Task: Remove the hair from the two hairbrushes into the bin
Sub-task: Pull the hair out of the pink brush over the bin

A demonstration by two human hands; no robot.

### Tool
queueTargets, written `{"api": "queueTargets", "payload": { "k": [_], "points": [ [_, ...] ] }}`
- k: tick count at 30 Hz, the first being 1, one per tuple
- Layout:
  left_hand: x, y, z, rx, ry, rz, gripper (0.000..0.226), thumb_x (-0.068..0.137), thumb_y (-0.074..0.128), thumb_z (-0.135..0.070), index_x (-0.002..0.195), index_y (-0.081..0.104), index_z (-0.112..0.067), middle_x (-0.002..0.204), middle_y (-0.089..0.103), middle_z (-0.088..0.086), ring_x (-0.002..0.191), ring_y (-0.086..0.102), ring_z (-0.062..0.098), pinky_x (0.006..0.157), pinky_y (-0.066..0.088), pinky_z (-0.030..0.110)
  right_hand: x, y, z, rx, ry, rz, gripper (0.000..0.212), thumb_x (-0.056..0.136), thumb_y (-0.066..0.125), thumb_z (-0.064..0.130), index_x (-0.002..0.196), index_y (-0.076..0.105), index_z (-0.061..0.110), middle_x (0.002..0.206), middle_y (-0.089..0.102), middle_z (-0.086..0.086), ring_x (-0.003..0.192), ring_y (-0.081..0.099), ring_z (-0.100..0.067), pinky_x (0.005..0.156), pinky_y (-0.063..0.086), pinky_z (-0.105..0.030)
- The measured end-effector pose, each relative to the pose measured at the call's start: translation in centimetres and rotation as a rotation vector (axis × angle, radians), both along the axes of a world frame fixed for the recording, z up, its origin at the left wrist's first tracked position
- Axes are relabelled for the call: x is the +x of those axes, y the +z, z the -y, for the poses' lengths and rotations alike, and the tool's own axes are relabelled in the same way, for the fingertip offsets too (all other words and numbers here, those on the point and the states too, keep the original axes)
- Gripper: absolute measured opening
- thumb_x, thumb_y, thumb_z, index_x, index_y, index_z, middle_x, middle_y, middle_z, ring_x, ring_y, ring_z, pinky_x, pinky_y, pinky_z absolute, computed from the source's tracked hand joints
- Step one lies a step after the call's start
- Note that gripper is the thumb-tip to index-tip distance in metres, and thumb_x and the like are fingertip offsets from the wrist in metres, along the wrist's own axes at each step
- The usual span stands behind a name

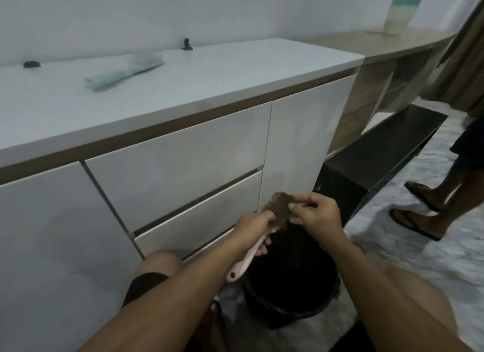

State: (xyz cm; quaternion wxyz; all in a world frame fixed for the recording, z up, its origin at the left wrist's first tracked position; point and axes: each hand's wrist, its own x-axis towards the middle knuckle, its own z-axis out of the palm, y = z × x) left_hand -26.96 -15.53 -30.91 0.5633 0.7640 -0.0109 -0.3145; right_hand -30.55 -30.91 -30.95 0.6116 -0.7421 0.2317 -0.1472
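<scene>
Hair being pinched off the pink plastic hairbrush (247,257) directly above the round black bin (290,294).
Left hand (252,227) grips the handle; right hand (315,212) fingers (293,206) nipped narrow on the brown hair clump (279,203), handle slanting near-left.

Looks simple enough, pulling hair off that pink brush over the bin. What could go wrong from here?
The hair clump sits near the black bin's far edge, so pulled strands might drift onto the floor. The left hand grips the pink brush near its head; a hard tug by the right hand could jerk it loose.
</scene>
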Motion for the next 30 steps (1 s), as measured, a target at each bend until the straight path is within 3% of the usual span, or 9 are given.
{"api": "queueTargets", "payload": {
  "k": [3, 6, 11, 13, 17, 23, 25, 28, 30],
  "points": [
    [-0.5, -0.4, -0.1, -0.044, 0.045, -0.084, 0.044, 0.090, 0.052, -0.045, 0.075, 0.064, -0.006, 0.054, 0.055, 0.013, 0.037, 0.049, 0.024, 0.042, 0.038, 0.023, -0.3, -0.2, 0.5, -0.081, 0.064, -0.053, 0.021, 0.082, 0.075, 0.016, 0.101, 0.075, 0.008, 0.094, 0.072, -0.012, 0.084, 0.073, -0.024, 0.064, 0.062, -0.034],
    [-1.1, -1.1, -0.2, -0.036, 0.079, -0.040, 0.052, 0.084, 0.057, -0.059, 0.074, 0.069, -0.009, 0.053, 0.055, 0.012, 0.038, 0.048, 0.023, 0.042, 0.037, 0.022, -0.8, -0.3, 1.1, -0.182, 0.107, -0.099, 0.012, 0.082, 0.075, 0.026, 0.092, 0.077, 0.019, 0.094, 0.074, -0.005, 0.081, 0.073, -0.021, 0.067, 0.063, -0.040],
    [-1.9, -2.0, 0.0, 0.010, 0.125, 0.050, 0.054, 0.078, 0.066, -0.056, 0.084, 0.072, -0.002, 0.045, 0.054, 0.004, 0.032, 0.046, 0.019, 0.039, 0.033, 0.021, -1.0, -0.1, 0.9, -0.218, 0.124, -0.102, 0.005, 0.080, 0.077, 0.015, 0.082, 0.074, 0.018, 0.087, 0.072, -0.005, 0.079, 0.072, -0.029, 0.069, 0.063, -0.041],
    [-2.1, -2.1, 0.2, -0.004, 0.129, 0.085, 0.048, 0.080, 0.066, -0.052, 0.082, 0.069, -0.004, 0.044, 0.054, 0.003, 0.030, 0.045, 0.019, 0.038, 0.033, 0.021, -0.9, 0.1, 0.8, -0.113, 0.074, -0.126, 0.010, 0.079, 0.077, 0.011, 0.080, 0.068, 0.017, 0.090, 0.071, -0.012, 0.084, 0.071, -0.030, 0.069, 0.062, -0.039],
    [-2.6, -2.2, 0.3, -0.038, 0.102, 0.159, 0.035, 0.082, 0.067, -0.046, 0.076, 0.065, -0.012, 0.050, 0.055, 0.006, 0.031, 0.045, 0.018, 0.037, 0.032, 0.021, -0.8, 0.6, 0.8, 0.207, 0.016, -0.201, 0.032, 0.079, 0.071, 0.003, 0.106, 0.055, 0.010, 0.105, 0.061, -0.018, 0.089, 0.065, -0.027, 0.060, 0.054, -0.030],
    [-3.0, -2.4, 0.3, -0.092, 0.030, 0.138, 0.039, 0.083, 0.062, -0.042, 0.088, 0.065, -0.004, 0.055, 0.056, 0.007, 0.034, 0.047, 0.018, 0.038, 0.033, 0.024, -0.6, 0.4, 0.6, 0.218, -0.035, -0.167, 0.030, 0.080, 0.066, -0.002, 0.096, 0.052, 0.019, 0.112, 0.058, -0.019, 0.091, 0.064, -0.028, 0.061, 0.055, -0.032],
    [-2.9, -2.2, 0.3, -0.119, 0.014, 0.099, 0.036, 0.084, 0.058, -0.034, 0.093, 0.065, 0.000, 0.054, 0.055, 0.009, 0.033, 0.045, 0.019, 0.039, 0.032, 0.025, -0.6, 0.4, 0.6, 0.237, -0.035, -0.159, 0.031, 0.081, 0.066, -0.002, 0.102, 0.053, 0.017, 0.114, 0.058, -0.018, 0.099, 0.064, -0.030, 0.067, 0.057, -0.035],
    [-2.6, -2.0, 0.2, -0.091, 0.001, 0.113, 0.018, 0.086, 0.059, -0.023, 0.076, 0.061, -0.009, 0.055, 0.055, 0.009, 0.035, 0.046, 0.020, 0.040, 0.033, 0.026, -0.8, 0.6, 0.7, 0.345, 0.043, -0.165, 0.038, 0.084, 0.067, 0.004, 0.118, 0.053, 0.012, 0.117, 0.059, -0.017, 0.105, 0.064, -0.031, 0.075, 0.057, -0.039],
    [-2.6, -2.1, 0.2, -0.071, 0.001, 0.154, 0.021, 0.085, 0.062, -0.022, 0.066, 0.055, -0.015, 0.056, 0.056, 0.007, 0.038, 0.048, 0.020, 0.040, 0.036, 0.025, -0.9, 0.6, 0.6, 0.318, 0.086, -0.179, 0.048, 0.081, 0.072, 0.009, 0.124, 0.051, 0.012, 0.118, 0.059, -0.016, 0.104, 0.065, -0.030, 0.076, 0.058, -0.039]
  ]
}}
